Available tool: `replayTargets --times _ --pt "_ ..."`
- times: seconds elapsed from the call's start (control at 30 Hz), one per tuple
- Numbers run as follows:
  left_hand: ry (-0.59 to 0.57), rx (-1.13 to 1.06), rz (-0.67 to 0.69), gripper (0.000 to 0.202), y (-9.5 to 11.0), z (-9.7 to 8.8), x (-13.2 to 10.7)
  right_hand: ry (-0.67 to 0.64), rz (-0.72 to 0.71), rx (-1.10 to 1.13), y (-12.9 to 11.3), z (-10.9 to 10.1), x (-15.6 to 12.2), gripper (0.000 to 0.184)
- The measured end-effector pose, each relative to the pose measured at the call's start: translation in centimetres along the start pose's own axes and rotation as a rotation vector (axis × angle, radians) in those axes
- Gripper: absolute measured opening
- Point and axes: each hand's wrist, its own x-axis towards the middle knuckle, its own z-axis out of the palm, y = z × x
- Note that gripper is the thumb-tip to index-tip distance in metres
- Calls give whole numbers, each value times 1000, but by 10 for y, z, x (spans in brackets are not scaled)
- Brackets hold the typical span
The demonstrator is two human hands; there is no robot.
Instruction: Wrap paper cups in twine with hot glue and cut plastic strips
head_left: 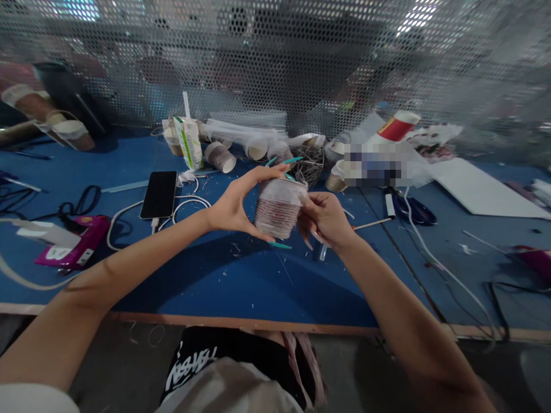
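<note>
There are two hands: one left hand (235, 198) and one right hand (329, 221). One ridged roll (279, 212), one phone (159, 195), one drink carton (190, 148), one straw (186, 105), two magenta blocks (95, 234), one white board (486, 189). The smaller rolls (218, 156) lie too jumbled to count.

The ribbed cylinder (279, 209) is slightly blurred, and the view's right edge cuts off a magenta box (537, 263).

A blue tabletop (253, 281) with a brownish near edge (172, 317) spans the scene, a dark seam (415, 275) at right. Along the far side stands a grey perforated panel (241, 57), with bright patches (417, 17) left and right. The near floor (361, 367) is grey.
</note>
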Motion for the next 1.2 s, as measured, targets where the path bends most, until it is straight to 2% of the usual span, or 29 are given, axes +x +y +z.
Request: replayTargets --times 0.23,0.43,0.53,0.6,0.73,0.9,1.1,1.2 --pt "23 -28 24 77 3 1 -1 -38 48 34 -3 0 -1 51" --pt "-37 31 18 97 -2 2 -2 -182 51 99 -8 0 -5 50" --pt "-86 94 -10 103 -9 -2 -3 -94 19 27 -7 -1 -6 49" --pt "-111 166 -21 99 -15 -6 -3 -12 -2 -59 -6 -2 -4 48" --pt "-82 372 -22 90 -25 -10 -5 84 -28 -217 -4 -2 -1 41" --pt "-129 545 -58 105 -26 -2 -7 188 -73 -395 0 -3 2 35" --pt "-170 679 -61 78 -18 18 -14 235 -109 -605 9 2 4 33" --pt "-214 660 -10 71 -21 23 -18 225 -116 -677 14 5 4 27"
